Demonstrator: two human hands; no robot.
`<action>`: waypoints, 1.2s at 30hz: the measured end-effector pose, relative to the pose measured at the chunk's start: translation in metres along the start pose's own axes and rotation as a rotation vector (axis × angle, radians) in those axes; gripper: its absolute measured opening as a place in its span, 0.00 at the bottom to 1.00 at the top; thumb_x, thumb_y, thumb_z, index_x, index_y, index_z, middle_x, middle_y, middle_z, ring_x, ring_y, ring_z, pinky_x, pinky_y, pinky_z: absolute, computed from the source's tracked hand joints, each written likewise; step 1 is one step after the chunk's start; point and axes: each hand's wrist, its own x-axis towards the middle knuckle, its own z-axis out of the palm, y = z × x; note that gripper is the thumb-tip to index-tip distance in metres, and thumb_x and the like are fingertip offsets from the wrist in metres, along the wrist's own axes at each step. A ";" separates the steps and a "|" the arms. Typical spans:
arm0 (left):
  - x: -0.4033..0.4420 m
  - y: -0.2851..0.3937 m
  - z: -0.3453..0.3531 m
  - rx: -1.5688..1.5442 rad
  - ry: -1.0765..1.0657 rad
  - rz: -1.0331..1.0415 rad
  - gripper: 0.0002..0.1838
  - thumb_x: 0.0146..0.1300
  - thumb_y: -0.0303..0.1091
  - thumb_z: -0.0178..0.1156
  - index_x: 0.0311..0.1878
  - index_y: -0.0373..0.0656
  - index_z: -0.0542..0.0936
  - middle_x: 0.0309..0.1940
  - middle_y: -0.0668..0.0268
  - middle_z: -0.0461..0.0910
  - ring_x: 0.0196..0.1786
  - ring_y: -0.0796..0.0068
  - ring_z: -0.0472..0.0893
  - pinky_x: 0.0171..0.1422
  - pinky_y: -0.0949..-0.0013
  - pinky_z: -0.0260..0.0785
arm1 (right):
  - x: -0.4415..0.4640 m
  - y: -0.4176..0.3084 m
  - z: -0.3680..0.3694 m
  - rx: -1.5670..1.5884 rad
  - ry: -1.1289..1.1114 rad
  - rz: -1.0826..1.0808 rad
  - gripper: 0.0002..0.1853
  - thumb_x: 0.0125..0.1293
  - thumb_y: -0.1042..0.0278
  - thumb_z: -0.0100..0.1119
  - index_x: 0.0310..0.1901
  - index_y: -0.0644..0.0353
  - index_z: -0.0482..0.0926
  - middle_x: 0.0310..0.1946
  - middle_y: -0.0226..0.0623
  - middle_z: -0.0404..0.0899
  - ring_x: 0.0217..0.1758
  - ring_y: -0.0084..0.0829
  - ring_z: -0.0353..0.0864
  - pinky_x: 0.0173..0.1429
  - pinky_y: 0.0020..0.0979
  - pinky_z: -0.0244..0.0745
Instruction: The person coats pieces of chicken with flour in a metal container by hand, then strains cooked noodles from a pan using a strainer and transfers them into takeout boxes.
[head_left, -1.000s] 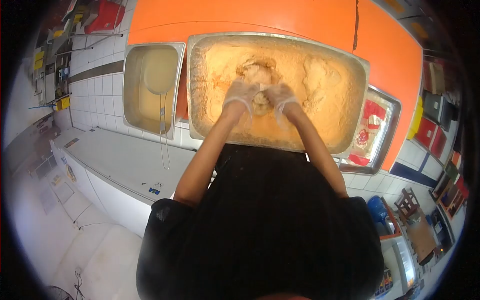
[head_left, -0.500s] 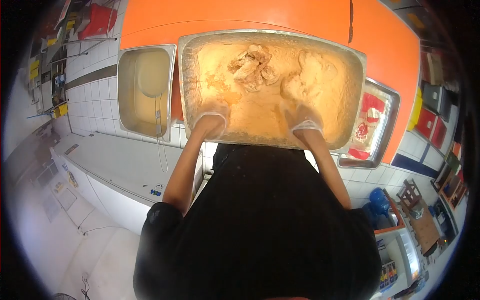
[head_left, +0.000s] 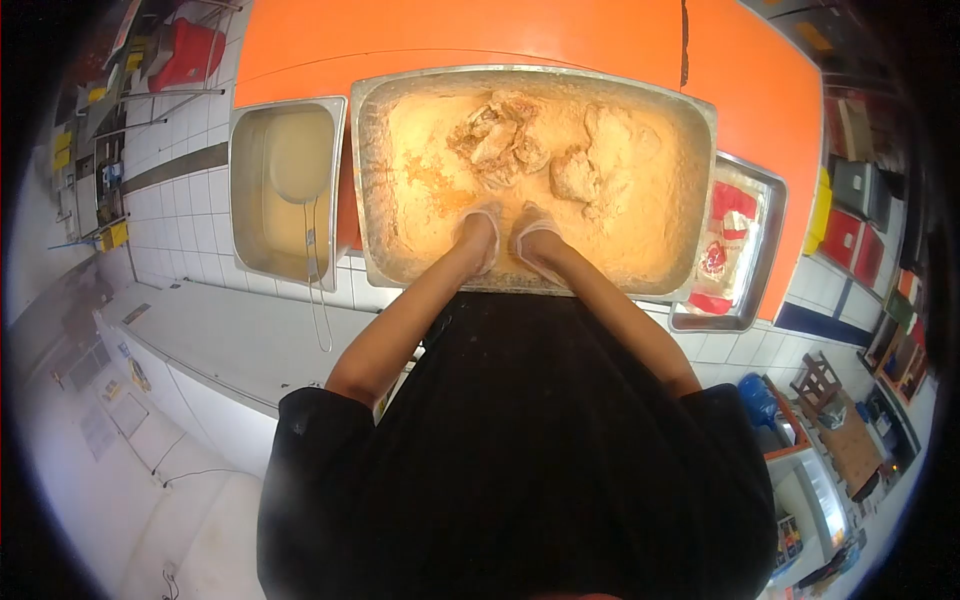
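Observation:
A large metal tray [head_left: 362,190] holds orange-tan breading flour [head_left: 410,215]. Clumped, flour-coated pieces that look like chicken [head_left: 497,140] lie toward its far side, and another coated piece [head_left: 575,178] sits to the right, partly under flour. My left hand [head_left: 482,236] and my right hand [head_left: 534,232], both in clear plastic gloves, are side by side at the tray's near edge. Both reach into the flour, close to each other and just short of the coated pieces. Their fingers are blurred and partly hidden, so whether they grip anything does not show.
Left of the tray stands a deep metal pan [head_left: 240,190] with a long-handled strainer [head_left: 311,240] in it. A smaller metal tray [head_left: 776,220] with red-and-white packaging [head_left: 735,205] is at the right. Beneath everything is an orange counter [head_left: 450,40]; a white chest [head_left: 240,325] stands lower left.
My hands have come inward from wide apart to nearly together at the near middle of the tray. The flour heap at right has broken up, showing more of a coated piece.

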 end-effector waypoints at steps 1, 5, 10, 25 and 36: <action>-0.003 0.005 0.000 -0.082 -0.090 0.016 0.14 0.66 0.39 0.53 0.47 0.40 0.77 0.46 0.57 0.78 0.53 0.64 0.75 0.59 0.66 0.65 | -0.005 0.004 -0.004 0.028 0.057 -0.014 0.12 0.57 0.69 0.51 0.34 0.65 0.83 0.30 0.48 0.82 0.37 0.44 0.80 0.47 0.40 0.71; -0.053 0.058 -0.002 -0.254 -0.018 0.111 0.15 0.68 0.40 0.52 0.50 0.40 0.75 0.48 0.59 0.77 0.53 0.65 0.75 0.59 0.65 0.65 | -0.045 0.009 -0.059 0.961 0.288 0.356 0.12 0.60 0.70 0.50 0.39 0.67 0.81 0.30 0.48 0.81 0.34 0.43 0.79 0.42 0.39 0.72; -0.082 0.136 0.006 0.681 0.071 0.549 0.15 0.67 0.33 0.49 0.50 0.33 0.76 0.42 0.54 0.79 0.42 0.59 0.80 0.49 0.63 0.72 | -0.053 0.028 -0.087 1.085 0.572 0.399 0.13 0.64 0.71 0.47 0.49 0.64 0.74 0.31 0.47 0.79 0.33 0.42 0.78 0.38 0.36 0.72; 0.029 0.127 0.004 0.216 -0.167 0.170 0.33 0.65 0.55 0.54 0.64 0.39 0.70 0.59 0.57 0.73 0.61 0.66 0.71 0.59 0.63 0.67 | 0.032 0.081 -0.011 0.699 0.605 0.275 0.14 0.70 0.64 0.44 0.47 0.63 0.75 0.37 0.38 0.78 0.37 0.34 0.75 0.43 0.35 0.72; 0.026 0.155 -0.032 1.283 0.285 0.669 0.25 0.70 0.49 0.46 0.51 0.33 0.77 0.49 0.46 0.77 0.54 0.54 0.76 0.64 0.58 0.63 | -0.012 0.073 -0.133 0.415 0.375 0.636 0.15 0.64 0.70 0.44 0.48 0.64 0.77 0.28 0.51 0.80 0.39 0.45 0.79 0.52 0.36 0.74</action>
